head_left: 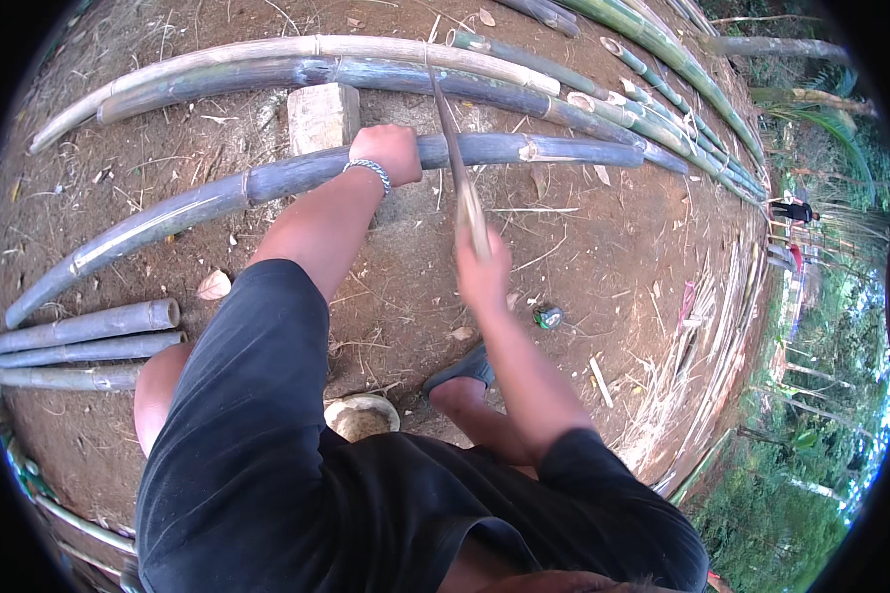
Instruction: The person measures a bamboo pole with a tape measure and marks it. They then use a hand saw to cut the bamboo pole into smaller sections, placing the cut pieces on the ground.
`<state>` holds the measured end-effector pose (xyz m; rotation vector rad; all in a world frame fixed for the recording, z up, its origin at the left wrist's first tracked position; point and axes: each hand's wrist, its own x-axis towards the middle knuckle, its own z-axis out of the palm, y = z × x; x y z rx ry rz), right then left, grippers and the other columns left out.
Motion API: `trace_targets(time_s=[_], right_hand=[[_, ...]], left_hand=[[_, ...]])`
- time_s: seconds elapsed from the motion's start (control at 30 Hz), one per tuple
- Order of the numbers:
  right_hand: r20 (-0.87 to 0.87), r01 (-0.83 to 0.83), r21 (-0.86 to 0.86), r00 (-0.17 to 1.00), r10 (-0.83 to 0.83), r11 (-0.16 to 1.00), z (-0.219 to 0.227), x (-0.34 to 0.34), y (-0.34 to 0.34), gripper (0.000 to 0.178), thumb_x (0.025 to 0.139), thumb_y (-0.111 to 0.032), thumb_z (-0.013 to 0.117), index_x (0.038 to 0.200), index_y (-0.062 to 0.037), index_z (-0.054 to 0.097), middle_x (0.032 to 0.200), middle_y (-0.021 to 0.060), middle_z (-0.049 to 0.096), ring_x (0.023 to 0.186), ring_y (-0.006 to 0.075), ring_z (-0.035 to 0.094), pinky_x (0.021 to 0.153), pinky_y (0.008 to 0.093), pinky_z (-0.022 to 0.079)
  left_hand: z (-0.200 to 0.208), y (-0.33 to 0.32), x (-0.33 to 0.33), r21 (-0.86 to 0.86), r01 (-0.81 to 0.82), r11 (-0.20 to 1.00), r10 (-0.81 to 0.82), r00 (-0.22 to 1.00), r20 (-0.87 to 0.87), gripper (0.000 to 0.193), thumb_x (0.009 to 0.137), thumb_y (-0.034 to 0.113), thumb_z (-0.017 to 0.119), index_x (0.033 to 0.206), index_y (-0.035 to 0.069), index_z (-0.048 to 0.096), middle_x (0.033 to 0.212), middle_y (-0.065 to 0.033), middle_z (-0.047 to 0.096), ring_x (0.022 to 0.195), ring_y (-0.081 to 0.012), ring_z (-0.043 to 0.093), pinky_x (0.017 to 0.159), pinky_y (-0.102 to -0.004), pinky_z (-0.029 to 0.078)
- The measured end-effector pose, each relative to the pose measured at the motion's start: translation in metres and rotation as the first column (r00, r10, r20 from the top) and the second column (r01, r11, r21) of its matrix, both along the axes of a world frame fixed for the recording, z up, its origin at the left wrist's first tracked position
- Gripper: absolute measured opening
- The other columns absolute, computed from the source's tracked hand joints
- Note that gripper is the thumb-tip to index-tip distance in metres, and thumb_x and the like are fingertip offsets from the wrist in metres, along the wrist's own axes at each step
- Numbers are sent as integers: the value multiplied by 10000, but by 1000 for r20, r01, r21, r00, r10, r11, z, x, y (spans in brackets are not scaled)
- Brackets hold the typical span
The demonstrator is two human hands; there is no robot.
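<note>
My left hand (388,153), with a braided bracelet at the wrist, is closed over a long greyish bamboo pole (307,170). That pole runs crosswise in front of me. My right hand (484,267) is wrapped round the pale wooden handle of a long, narrow-bladed cutting tool (449,124). Its dark blade points away from me and crosses the pole just right of my left hand. Whether the blade is a saw or a machete, I cannot tell. Beyond the left hand stands a squared block (323,117), and two more poles (396,75) lie past it.
Cut bamboo lengths (99,331) lie at the left. Several green poles (653,44) stretch along the far right, with split strips (702,366) nearer. A small green-and-dark round object (547,316) sits on the dirt by my sandal (465,370). Another person (793,211) stands far right.
</note>
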<state>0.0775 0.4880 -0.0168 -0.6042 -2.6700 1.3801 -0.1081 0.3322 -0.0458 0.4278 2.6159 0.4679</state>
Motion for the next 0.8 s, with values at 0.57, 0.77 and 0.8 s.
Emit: trace_targets(time_s=[0.57,0.77,0.8], right_hand=[[63,19,86,998,-25,996,-6,38,7,214,975,-229,662,927,-20,668,720,117,646,627,208,599,604,392,483],[60,-23,47,998,20,999,-8,19,9,169,967,-187,679,939,-21,695,672,46,604,639,113,557,578,348,454],[3,-33,49,999,33,998,-8,41,6,164,967,-181,676,940,-20,694,673,48,604,643,112,560,580,348,456]], left_hand=[[1,4,7,-5,1,1000,-1,1000,-22,372,806,216,647,1134,55,715,1067,-170,757,1040,-307,737,921,-419,588],[3,-5,6,-15,-23,1000,23,999,-23,314,826,211,665,1096,71,745,1085,-161,761,1037,-297,742,916,-406,588],[1,-11,3,-11,-43,999,42,998,-54,331,815,213,664,1102,66,734,1081,-163,760,1033,-305,741,909,-415,590]])
